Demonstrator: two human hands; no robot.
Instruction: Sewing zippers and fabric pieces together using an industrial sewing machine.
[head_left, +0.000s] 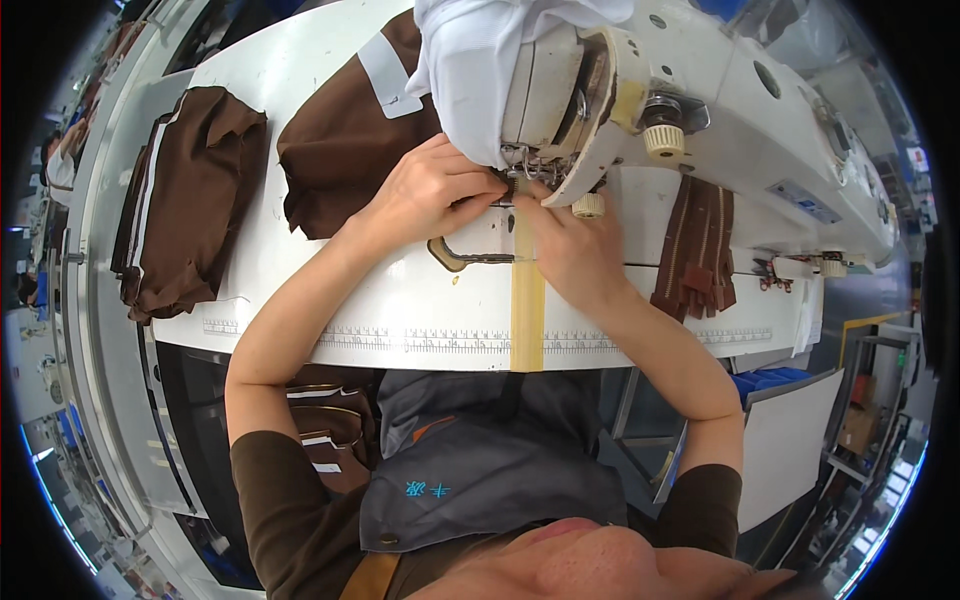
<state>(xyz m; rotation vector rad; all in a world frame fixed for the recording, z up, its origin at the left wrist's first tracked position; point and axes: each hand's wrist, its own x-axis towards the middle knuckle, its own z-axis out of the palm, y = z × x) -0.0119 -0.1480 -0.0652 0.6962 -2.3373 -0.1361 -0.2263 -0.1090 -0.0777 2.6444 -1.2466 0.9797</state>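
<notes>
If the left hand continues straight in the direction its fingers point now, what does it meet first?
Probably the right hand: the left hand points rightward to the needle area of the white sewing machine, where both hands' fingertips nearly meet over the tan strip. Depth is unclear.

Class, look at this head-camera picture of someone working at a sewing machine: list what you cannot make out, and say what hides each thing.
Needle and presser foot, head view: hidden behind the left hand, right hand and white cloth.
What the fingertips pinch: too small, covered by the fingers.
Top end of the tan strip: hidden under the right hand.
Far end of the sewing machine: bent and cut off at the fisheye rim.
Pile of brown zippers: upper part hidden by the machine.
</notes>
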